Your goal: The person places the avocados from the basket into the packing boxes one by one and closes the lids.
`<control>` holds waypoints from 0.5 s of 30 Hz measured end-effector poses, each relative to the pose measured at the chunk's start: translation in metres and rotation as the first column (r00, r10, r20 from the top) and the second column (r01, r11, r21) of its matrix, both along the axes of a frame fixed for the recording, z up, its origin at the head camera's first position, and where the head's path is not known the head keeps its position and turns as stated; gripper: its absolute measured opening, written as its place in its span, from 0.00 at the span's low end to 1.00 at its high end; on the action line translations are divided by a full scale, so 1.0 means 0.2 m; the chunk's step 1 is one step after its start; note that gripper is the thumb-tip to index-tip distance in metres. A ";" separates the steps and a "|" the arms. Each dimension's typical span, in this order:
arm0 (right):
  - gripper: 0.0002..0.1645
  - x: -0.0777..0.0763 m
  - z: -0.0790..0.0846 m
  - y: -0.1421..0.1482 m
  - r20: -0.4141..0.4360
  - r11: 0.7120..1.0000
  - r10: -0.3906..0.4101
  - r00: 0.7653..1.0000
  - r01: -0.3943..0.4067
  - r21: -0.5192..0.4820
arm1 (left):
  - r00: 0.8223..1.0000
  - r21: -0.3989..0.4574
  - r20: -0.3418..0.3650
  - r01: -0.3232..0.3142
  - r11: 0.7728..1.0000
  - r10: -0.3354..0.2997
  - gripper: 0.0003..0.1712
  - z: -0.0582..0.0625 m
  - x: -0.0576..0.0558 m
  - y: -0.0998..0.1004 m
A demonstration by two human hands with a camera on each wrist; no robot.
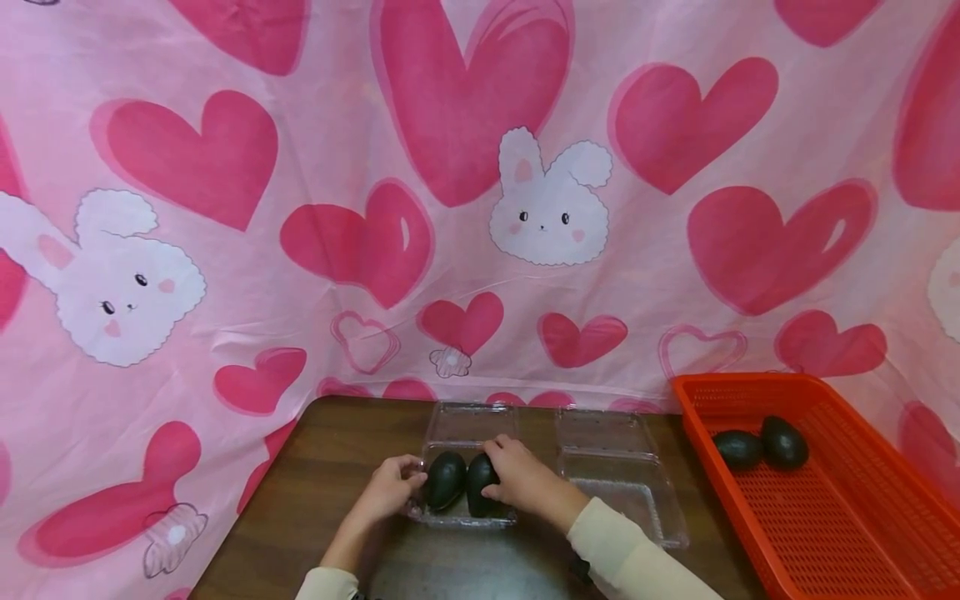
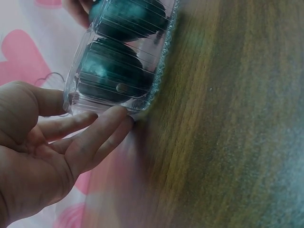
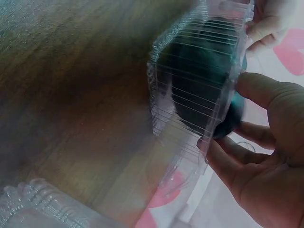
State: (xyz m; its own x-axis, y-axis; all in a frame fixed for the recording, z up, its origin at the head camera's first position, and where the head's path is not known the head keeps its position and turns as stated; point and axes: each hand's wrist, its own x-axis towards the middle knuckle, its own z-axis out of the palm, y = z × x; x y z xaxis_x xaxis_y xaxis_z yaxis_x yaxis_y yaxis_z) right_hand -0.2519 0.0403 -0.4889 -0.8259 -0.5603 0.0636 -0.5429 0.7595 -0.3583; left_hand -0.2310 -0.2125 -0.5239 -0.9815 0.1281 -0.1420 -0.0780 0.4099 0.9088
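Two dark green avocados sit side by side in a clear plastic clamshell box (image 1: 467, 522) whose lid is folded back toward the curtain. My left hand (image 1: 392, 486) pinches the box's left wall, thumb at the rim and fingers against the side, beside the left avocado (image 1: 446, 480). Around the right avocado (image 1: 480, 487) curl the thumb and fingers of my right hand (image 1: 522, 477), gripping it inside the box. Through the ribbed wall in the right wrist view, that avocado (image 3: 199, 90) shows low in its place, its upper part between the fingers.
A second clear clamshell box (image 1: 660, 508) lies opened on the wooden table (image 1: 300, 508), to the right. Beyond it stands an orange plastic basket (image 1: 862, 500) with two more avocados (image 1: 784, 443) near its left side. A pink heart-and-rabbit curtain (image 1: 465, 267) hangs behind the table.
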 end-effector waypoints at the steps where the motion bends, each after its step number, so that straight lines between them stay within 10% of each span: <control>1: 0.35 0.00 0.00 0.01 -0.013 1.000 0.000 1.000 0.000 -0.008 | 1.000 -0.003 -0.005 0.002 1.000 -0.002 0.16 0.00 0.00 0.00; 15: 0.34 -0.11 0.08 0.12 0.070 0.989 -0.050 0.996 0.060 -0.135 | 1.000 -0.016 -0.018 0.007 1.000 -0.007 0.16 -0.01 0.00 0.00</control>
